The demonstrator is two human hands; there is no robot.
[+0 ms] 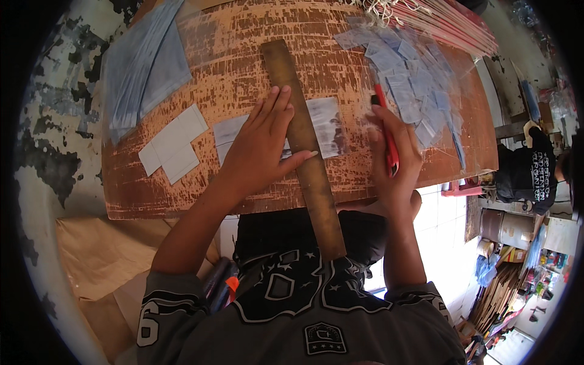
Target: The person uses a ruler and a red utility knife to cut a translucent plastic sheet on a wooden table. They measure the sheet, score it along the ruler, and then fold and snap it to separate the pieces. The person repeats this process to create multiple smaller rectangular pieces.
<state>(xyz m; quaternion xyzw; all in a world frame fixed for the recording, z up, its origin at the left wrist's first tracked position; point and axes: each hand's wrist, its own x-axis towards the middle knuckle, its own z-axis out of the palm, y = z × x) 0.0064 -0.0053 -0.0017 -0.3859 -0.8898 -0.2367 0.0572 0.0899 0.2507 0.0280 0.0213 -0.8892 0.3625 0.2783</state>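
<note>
My left hand [260,137] lies flat across a long brown ruler [313,182], fingers stretched and thumb spread over it. Slanting over the table, the ruler has its near end beyond the front edge, above my lap. Beneath it rests a pale sheet with grey smudges [330,125], partly covered by the ruler and my hand. My right hand [398,155] is closed around a red utility knife [389,146], to the right of the sheet and apart from it. White rectangular cards [173,143] lie left of my left hand.
The worn brown tabletop [237,55] carries bluish clear plastic sheets [149,67] at left. Loose small plastic pieces [398,76] are heaped at right, near a bundle of red and white strips [444,27] with strings. Another person in black [526,173] is at far right.
</note>
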